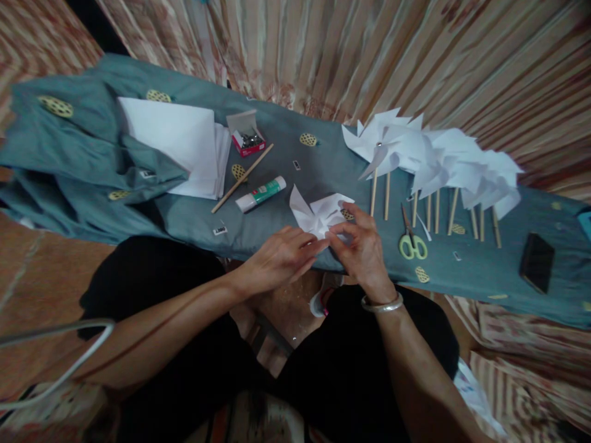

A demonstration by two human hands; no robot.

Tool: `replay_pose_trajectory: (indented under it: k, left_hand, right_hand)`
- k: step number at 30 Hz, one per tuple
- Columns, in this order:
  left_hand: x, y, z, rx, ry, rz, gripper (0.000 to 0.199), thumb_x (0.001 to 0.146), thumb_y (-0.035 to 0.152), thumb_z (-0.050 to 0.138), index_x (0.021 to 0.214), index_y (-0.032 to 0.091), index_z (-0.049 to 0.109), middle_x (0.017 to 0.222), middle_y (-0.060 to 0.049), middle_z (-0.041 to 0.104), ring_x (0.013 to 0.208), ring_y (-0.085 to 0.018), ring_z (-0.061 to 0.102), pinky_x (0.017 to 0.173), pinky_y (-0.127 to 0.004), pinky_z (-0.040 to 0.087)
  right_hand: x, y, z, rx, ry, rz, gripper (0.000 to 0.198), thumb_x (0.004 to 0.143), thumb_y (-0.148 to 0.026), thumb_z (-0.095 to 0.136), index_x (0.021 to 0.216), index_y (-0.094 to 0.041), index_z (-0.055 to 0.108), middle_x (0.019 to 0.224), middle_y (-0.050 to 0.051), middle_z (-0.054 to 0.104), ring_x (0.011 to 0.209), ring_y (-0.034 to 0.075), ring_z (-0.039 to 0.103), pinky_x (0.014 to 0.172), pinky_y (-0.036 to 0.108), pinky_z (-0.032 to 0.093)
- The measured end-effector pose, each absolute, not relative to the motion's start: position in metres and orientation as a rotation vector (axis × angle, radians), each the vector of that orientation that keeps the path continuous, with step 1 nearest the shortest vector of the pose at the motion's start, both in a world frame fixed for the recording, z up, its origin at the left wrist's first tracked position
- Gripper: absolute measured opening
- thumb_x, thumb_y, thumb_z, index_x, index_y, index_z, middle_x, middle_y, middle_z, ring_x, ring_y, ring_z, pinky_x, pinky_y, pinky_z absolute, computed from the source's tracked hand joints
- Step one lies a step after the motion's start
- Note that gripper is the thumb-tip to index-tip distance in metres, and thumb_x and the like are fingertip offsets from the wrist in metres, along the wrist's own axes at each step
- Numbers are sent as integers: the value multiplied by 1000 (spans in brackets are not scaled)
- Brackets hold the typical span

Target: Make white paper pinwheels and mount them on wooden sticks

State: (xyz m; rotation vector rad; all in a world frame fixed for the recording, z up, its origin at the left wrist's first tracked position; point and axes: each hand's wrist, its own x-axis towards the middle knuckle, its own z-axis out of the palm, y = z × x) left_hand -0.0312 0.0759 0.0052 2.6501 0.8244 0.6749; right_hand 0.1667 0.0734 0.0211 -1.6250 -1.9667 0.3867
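Observation:
A white paper pinwheel (318,212) with folded blades, no stick visible on it, is held between my two hands near the table's front edge. My left hand (286,255) pinches its near side, fingers closed together. From the right, my right hand (360,249) grips it with thumb and fingers close to the centre; a bangle circles that wrist. Just beyond my left hand lies a glue stick (261,194) with a green and white label. Behind the glue stick a wooden stick (242,178) rests at a slant, its far end by a small open red box (249,143) of metal pins.
Several finished pinwheels (434,157) on sticks overlap at the back right. Green-handled scissors (412,245) lie in front of them, and a dark phone (537,262) sits farther right. White paper sheets (184,141) are stacked at the left, partly under folded cloth (148,163).

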Motion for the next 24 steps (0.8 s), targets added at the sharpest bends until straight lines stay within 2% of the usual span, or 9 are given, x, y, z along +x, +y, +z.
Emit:
replay_pose_trajectory:
  k: [7, 18, 24]
  left_hand:
    - [-30, 76, 2, 2609, 838, 703, 21, 92, 15, 48, 109, 13, 60, 100, -8, 67, 93, -21, 59, 80, -34, 47]
    - [-29, 78, -1, 2547, 848, 672, 20, 93, 18, 47, 106, 17, 62, 97, -8, 65, 93, -21, 59, 81, -36, 46]
    - [-28, 78, 1, 2552, 848, 682, 19, 94, 18, 46, 103, 14, 62, 97, -9, 66, 92, -21, 60, 80, -35, 47]
  right_hand:
    - [161, 75, 16, -1684, -1988, 270, 14, 83, -24, 60, 75, -19, 70, 133, 14, 60, 127, 31, 50, 106, 52, 41]
    - [158, 71, 16, -1704, -2040, 164, 14, 86, -31, 60, 80, -22, 69, 131, 9, 61, 124, 30, 52, 105, 51, 42]
    - [156, 70, 18, -1725, -2039, 197, 17, 88, -32, 58, 82, -20, 69, 132, 12, 60, 126, 31, 50, 107, 51, 40]
